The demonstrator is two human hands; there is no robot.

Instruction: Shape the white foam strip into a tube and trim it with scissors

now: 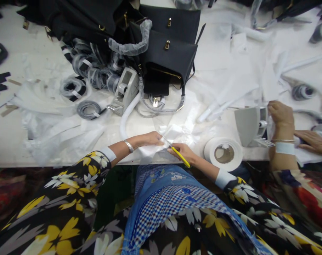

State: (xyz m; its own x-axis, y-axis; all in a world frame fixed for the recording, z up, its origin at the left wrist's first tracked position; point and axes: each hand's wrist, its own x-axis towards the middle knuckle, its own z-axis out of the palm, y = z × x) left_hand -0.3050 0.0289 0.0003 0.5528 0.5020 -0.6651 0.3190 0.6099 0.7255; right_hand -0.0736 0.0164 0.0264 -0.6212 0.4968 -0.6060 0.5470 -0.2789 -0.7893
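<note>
My right hand (182, 152) is closed around a pair of yellow-handled scissors (181, 157). Their thin metal blades point up and left towards my other hand, over crumpled white wrapping film (174, 134). My left hand (152, 138) has its fingers pinched together on the film, right by the scissor tips. Just beyond both hands, more of the thin sheet lies bunched on the white table. A curved white padded tube (126, 118) rests to the left of the film.
Black handbags (171, 53) with film-wrapped handles stand ahead, beside a grey tape dispenser (126, 90) and several coiled straps (89, 109). A white roll (223, 154) sits to my right. Farther right, a co-worker's hands (281, 112) are by another tape dispenser (247, 125).
</note>
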